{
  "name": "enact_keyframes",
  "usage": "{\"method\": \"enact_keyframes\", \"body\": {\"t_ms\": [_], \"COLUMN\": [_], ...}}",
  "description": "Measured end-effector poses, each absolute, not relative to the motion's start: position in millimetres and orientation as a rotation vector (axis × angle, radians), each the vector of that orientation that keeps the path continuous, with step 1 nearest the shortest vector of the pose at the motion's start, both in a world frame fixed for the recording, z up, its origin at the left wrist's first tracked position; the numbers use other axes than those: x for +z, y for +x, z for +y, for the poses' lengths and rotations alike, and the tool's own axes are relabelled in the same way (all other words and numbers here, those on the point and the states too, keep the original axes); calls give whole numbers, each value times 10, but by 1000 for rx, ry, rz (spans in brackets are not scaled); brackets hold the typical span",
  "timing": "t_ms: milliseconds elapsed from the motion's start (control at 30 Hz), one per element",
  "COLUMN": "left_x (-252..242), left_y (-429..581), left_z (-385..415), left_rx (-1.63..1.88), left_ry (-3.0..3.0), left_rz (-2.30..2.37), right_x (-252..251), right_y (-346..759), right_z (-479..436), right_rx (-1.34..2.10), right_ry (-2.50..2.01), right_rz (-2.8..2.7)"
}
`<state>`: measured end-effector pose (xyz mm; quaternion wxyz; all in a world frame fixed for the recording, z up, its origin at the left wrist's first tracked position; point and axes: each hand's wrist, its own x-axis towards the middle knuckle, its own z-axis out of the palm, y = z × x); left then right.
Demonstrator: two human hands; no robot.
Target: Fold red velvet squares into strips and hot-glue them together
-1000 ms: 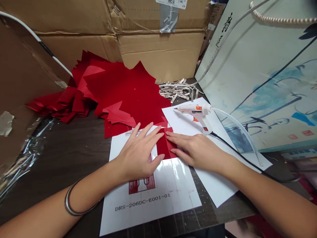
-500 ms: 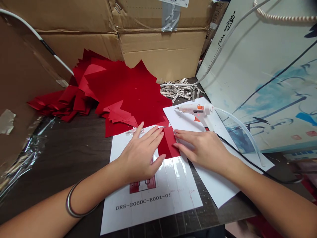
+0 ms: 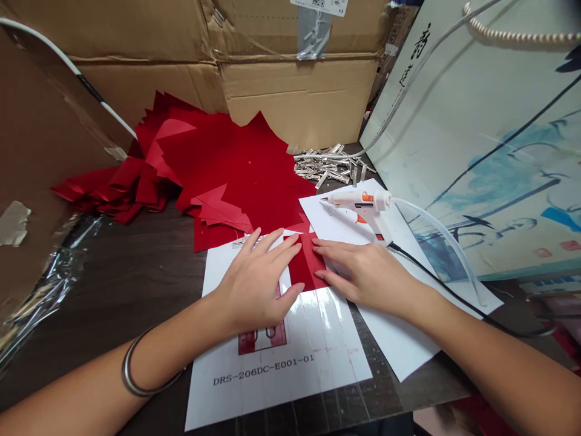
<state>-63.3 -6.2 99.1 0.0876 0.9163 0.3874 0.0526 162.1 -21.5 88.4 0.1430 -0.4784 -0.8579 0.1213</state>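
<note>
A small piece of red cloth (image 3: 305, 266) lies on a white printed sheet (image 3: 295, 363) marked DRS-206DC-E001-01. My left hand (image 3: 256, 284) lies flat on the cloth's left part, fingers stretched out. My right hand (image 3: 358, 272) presses flat on the cloth's right edge, fingers together and extended. Neither hand holds anything. A metal bangle (image 3: 136, 369) circles my left wrist.
A white hot glue gun (image 3: 363, 203) rests on a second white sheet (image 3: 399, 339), its black cord trailing right. A heap of red cloth pieces (image 3: 218, 163) and a pile of metal clips (image 3: 329, 166) lie behind. Cardboard boxes (image 3: 290, 91) and a printed bag (image 3: 490, 139) wall the table.
My right hand slid a little left along the red cloth's edge and back; my left hand stayed flat on the cloth.
</note>
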Motion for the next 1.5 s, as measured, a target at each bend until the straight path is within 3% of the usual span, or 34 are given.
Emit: {"method": "enact_keyframes", "body": {"t_ms": [767, 1000, 1500], "left_x": [999, 976, 972], "left_y": [-650, -670, -669], "left_z": [-15, -21, -27], "left_rx": [79, 92, 116], "left_ry": [2629, 2618, 2652], "left_rz": [1187, 1175, 1162], "right_x": [827, 819, 815], "right_y": [1662, 1706, 1679], "right_z": [-232, -175, -201], "right_rx": [306, 164, 227], "right_ry": [-1273, -1488, -1570], "right_rz": [-2319, -2178, -2202]}}
